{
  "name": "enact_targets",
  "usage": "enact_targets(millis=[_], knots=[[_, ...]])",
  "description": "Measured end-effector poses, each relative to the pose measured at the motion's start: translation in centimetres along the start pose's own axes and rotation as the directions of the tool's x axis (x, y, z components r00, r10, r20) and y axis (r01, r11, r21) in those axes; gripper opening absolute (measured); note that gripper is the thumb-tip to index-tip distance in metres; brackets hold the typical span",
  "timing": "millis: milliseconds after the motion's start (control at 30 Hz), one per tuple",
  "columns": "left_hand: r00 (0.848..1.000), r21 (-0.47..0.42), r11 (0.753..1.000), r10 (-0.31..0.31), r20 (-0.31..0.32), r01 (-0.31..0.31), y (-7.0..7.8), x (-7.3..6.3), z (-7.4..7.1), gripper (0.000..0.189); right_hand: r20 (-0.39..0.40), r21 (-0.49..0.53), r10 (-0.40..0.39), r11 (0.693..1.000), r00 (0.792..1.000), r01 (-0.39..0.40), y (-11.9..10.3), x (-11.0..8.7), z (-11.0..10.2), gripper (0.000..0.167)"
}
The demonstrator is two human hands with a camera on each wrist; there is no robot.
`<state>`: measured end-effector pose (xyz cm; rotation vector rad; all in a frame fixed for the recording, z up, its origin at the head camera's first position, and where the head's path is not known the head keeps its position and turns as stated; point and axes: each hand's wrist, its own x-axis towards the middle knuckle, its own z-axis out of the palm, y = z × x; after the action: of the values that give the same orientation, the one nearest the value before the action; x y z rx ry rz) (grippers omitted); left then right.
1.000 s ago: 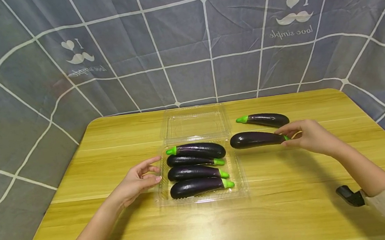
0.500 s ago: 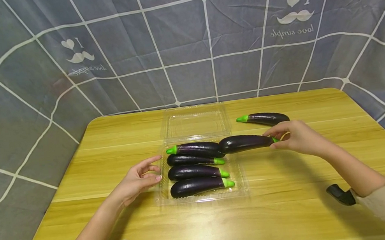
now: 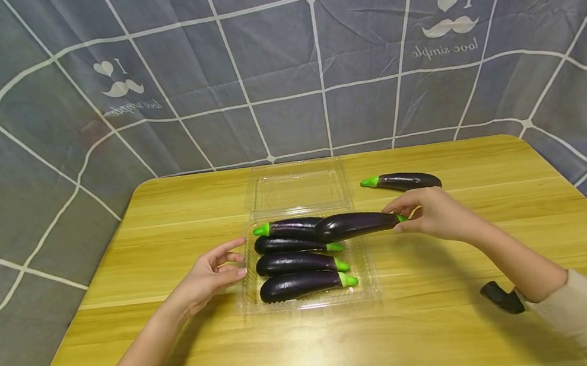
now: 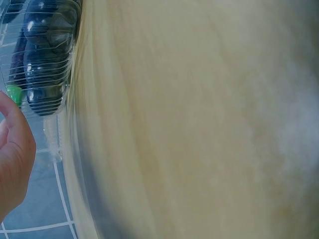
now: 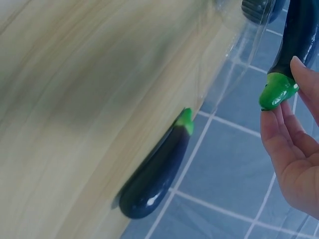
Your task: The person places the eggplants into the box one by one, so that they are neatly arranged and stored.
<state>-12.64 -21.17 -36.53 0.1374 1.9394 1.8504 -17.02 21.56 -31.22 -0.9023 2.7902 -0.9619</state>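
My right hand (image 3: 431, 213) pinches an eggplant (image 3: 357, 224) by its green stem end, between thumb and fingers. Its dark rounded end points left, over the back eggplant (image 3: 290, 227) in a clear plastic clamshell box (image 3: 311, 302). Several eggplants lie side by side in that box. In the right wrist view the green cap of the held eggplant (image 5: 279, 89) shows at the fingertips. My left hand (image 3: 209, 278) is at the box's left wall, its fingers loosely bent and thumb tip by the rim; whether they touch it I cannot tell.
Another eggplant (image 3: 406, 181) lies on the wooden table (image 3: 311, 348) behind my right hand. The box's clear lid (image 3: 299, 188) is folded back flat behind it. A grey checked cloth (image 3: 281, 65) hangs beyond the table.
My right hand has carried the eggplant leftward, from beside the box to over its back right part. The left hand and the other eggplants have stayed in place.
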Motion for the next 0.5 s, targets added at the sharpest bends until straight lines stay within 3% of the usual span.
enact_targets(millis=[500], knots=[[1.000,0.015,1.000,-0.012,-0.024,0.012,0.1,0.0,0.1,0.069,0.046,0.045,-0.025,0.999,0.999,0.022,-2.1,2.4,2.0,0.030]])
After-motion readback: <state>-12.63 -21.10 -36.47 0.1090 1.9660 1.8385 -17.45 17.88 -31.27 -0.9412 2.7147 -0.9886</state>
